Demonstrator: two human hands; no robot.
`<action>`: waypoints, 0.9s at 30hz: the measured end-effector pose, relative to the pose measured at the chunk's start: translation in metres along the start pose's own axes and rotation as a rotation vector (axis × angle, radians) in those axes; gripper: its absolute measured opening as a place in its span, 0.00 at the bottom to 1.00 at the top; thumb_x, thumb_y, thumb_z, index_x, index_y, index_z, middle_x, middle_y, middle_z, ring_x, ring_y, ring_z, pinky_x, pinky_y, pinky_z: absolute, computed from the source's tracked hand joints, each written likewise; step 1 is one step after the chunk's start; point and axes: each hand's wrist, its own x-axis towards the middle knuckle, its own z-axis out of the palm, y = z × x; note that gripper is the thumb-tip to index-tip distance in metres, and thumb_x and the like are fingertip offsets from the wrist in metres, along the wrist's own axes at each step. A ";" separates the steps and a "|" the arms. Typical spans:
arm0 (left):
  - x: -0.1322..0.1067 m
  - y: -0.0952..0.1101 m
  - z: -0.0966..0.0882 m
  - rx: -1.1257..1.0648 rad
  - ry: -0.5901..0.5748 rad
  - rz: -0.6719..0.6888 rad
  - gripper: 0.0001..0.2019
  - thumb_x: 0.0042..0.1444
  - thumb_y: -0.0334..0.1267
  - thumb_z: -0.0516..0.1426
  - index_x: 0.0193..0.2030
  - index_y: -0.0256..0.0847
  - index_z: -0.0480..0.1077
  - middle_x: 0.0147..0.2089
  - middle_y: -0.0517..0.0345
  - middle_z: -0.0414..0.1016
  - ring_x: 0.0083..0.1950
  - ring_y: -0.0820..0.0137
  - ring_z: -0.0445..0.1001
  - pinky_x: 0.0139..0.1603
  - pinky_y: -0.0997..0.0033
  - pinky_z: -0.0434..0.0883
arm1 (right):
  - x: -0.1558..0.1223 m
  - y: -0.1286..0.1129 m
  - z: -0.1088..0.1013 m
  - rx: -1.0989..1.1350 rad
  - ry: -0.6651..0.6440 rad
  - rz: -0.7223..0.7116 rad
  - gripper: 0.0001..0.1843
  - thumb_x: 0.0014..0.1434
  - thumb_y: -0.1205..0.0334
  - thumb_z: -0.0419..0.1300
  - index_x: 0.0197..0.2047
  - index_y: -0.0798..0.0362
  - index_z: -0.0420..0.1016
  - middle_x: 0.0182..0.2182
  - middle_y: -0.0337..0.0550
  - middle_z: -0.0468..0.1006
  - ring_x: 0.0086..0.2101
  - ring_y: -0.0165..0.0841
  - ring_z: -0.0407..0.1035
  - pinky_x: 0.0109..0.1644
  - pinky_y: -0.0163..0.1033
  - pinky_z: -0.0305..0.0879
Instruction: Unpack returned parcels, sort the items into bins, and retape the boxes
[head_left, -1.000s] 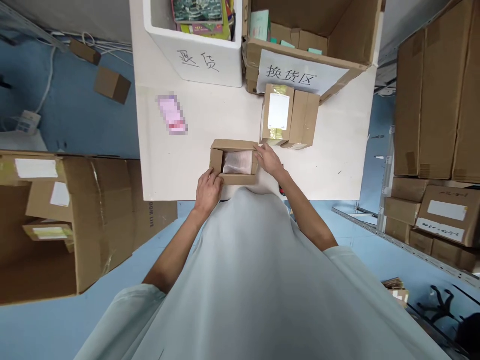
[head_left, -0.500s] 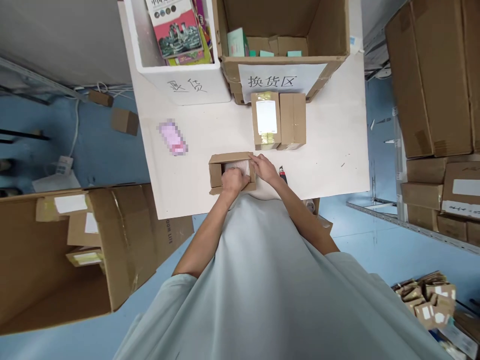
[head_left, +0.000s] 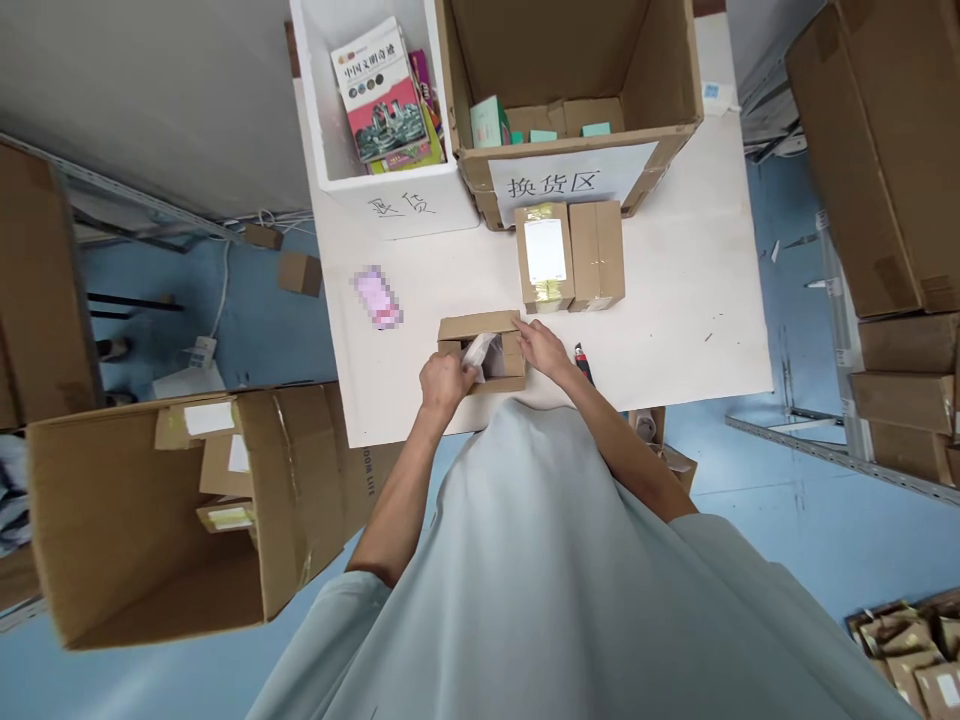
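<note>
An opened small cardboard box (head_left: 478, 325) lies on the white table in front of my body. At its left end my left hand (head_left: 444, 382) is closed, pinching a whitish translucent plastic wrapping (head_left: 481, 352) that sticks up out of the opening. What lies under the wrapping I cannot make out. My right hand (head_left: 544, 349) grips the box's right end, fingertips at the flap near the far corner. Just right of that hand is a red and black box cutter (head_left: 583, 364), partly hidden by my forearm.
Two closed cardboard boxes (head_left: 596, 255) stand beyond my right hand. Behind them are a large open carton (head_left: 574, 150) with green packs and a white foam bin (head_left: 397, 205) with books. A pixelated pink item (head_left: 378, 297) lies left. A big carton (head_left: 292, 490) stands lower left.
My left hand has moved from inside the box to its left end, drawing the plastic wrapping up and leftward. My right hand stays at the right end. The whole view has shifted slightly.
</note>
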 end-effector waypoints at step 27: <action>-0.053 -0.073 -0.122 -1.262 0.013 0.389 0.15 0.53 0.52 0.72 0.34 0.42 0.83 0.38 0.53 0.83 0.41 0.61 0.79 0.45 0.62 0.76 | -0.049 -0.110 -0.126 0.639 -0.088 -0.328 0.26 0.63 0.37 0.77 0.54 0.48 0.90 0.49 0.46 0.89 0.50 0.44 0.80 0.58 0.49 0.76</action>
